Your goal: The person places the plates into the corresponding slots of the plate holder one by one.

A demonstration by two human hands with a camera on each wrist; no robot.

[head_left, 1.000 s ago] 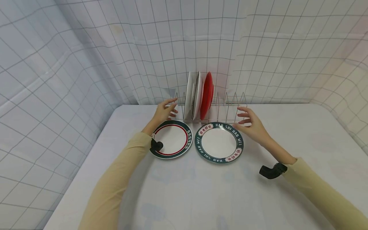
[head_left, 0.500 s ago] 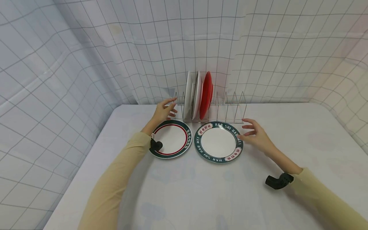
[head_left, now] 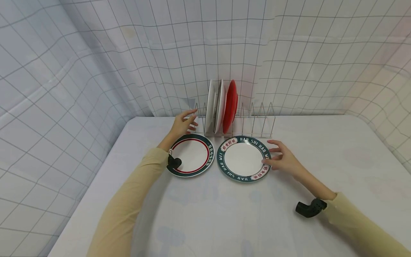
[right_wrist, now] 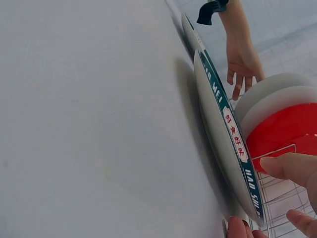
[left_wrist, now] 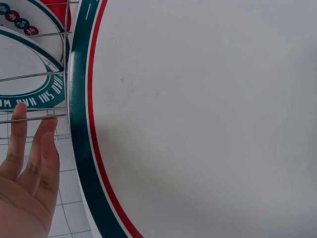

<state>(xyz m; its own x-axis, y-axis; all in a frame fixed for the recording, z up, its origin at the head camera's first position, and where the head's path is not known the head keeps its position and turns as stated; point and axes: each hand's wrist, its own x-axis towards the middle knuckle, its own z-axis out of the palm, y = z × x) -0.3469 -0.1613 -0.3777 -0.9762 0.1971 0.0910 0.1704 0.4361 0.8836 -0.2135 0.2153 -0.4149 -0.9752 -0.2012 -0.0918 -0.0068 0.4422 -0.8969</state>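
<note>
"So, where's the round white plate with the green lettered rim and pink label panels point(head_left: 243, 159)?"

"Face up on the white tabletop point(head_left: 205, 221), with the right hand point(head_left: 284, 160) at its right edge."

"Is that hand pinching it?"

"I can't tell whether it even touches. The fingers are spread and lightly bent, and in the head view the thumb overlaps the rim."

"What's next to that plate?"

"Another round white plate, with a dark green rim and a thin red inner ring point(head_left: 194, 156), just to its left, partly beneath the left wrist as seen from the head. It fills most of the left wrist view."

"And the left hand point(head_left: 181, 125)?"

"Beside the left end of a silvery wire rack point(head_left: 253, 115), right behind the plates. Its fingers are apart and loosely bent; contact with the wires is unclear."

"What does the rack hold?"

"White plates point(head_left: 210, 107) standing on edge in its left part, then glossy red crockery point(head_left: 230, 107) to their right, tilted slightly."

"Farther out?"

"Tan sleeves point(head_left: 118, 210), a black device point(head_left: 311, 208) at the right wrist, and white cloth with dark grid lines point(head_left: 179, 43) behind the rack."
</note>
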